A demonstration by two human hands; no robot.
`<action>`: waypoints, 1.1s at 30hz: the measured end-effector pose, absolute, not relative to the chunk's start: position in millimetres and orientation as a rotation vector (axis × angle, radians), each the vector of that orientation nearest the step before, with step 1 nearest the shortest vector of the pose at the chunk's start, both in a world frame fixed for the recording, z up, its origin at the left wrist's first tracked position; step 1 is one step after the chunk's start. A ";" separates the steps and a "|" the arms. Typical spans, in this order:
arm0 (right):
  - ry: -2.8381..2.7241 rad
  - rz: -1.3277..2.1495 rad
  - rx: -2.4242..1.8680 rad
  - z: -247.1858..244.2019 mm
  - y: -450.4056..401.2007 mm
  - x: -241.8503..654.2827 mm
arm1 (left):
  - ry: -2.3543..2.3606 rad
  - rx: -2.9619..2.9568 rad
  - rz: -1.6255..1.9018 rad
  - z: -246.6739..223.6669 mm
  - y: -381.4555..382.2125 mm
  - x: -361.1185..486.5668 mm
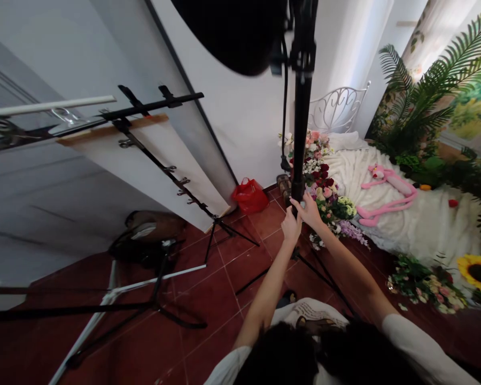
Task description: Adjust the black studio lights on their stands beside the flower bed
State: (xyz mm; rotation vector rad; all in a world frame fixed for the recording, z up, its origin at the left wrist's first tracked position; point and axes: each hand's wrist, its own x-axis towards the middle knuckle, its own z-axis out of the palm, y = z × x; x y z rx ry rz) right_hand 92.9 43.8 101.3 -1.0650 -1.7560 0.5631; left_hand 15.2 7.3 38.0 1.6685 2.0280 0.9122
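Note:
A black light stand [302, 117] rises upright in front of me, with a large dark lamp head [240, 32] at its top, cut off by the upper edge. My left hand [292, 229] is closed around the lower part of the pole. Slightly higher and to the right, my right hand [309, 213] grips the same pole near a joint, its thumb across the front. A black cable [285, 101] hangs beside the pole. Below my hands, the stand's legs [315, 272] spread over the red tiled floor [208, 315].
At left stand a white backdrop panel [176, 176] clipped to a black frame, and more tripod legs [156, 278]. A red plastic bag [250, 197] sits by the wall. Right are flowers [324, 182], a pink plush toy [396, 184] on a white-draped bed [433, 224], and palm leaves [433, 96].

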 end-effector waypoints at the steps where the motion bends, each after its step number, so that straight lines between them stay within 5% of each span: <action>1: -1.745 0.575 -1.039 112.7 44.7 92.0 | 2.059 1.660 0.890 39.7 9.6 15.2; 7: -1.735 0.790 -0.936 128.7 52.2 101.6 | 2.219 1.687 0.723 42.6 20.1 16.8; 19: -1.611 1.010 -0.986 4.7 61.5 141.8 | 2.285 1.734 0.654 45.3 19.4 17.1; 28: -1.194 1.008 -1.455 4.6 90.3 116.8 | 2.200 1.659 0.746 48.6 15.5 17.4; 33: -1.050 1.271 -1.329 7.8 61.7 121.6 | 2.022 1.564 0.991 38.4 0.5 13.3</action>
